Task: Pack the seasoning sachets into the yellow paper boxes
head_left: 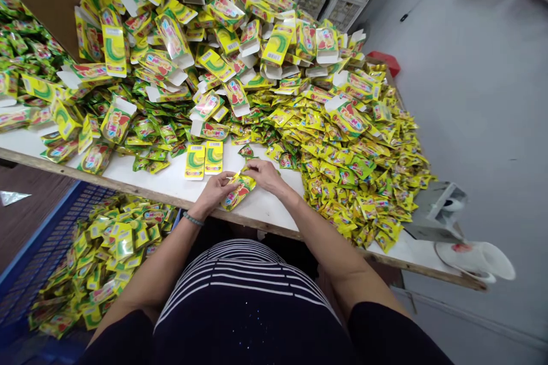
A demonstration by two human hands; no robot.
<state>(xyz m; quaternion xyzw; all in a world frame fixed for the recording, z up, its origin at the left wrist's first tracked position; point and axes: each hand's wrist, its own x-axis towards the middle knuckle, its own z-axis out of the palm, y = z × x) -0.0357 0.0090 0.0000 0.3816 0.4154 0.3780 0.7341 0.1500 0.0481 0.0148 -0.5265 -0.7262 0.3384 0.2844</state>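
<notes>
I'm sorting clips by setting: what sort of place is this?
Probably a packing workshop: open printed cartons and yellow sachets lie heaped on a white table, and a blue plastic crate below its edge holds many more cartons.

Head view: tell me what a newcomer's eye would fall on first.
First, the big jumbled heap of yellow-and-green boxes on the far side of the white tabletop, many with flaps open. To its right spreads a dense pile of small yellow packets; at lower left, a blue crate holds more boxes. At the near edge, the left hand grips one box, with the right hand at its upper end.
</notes>
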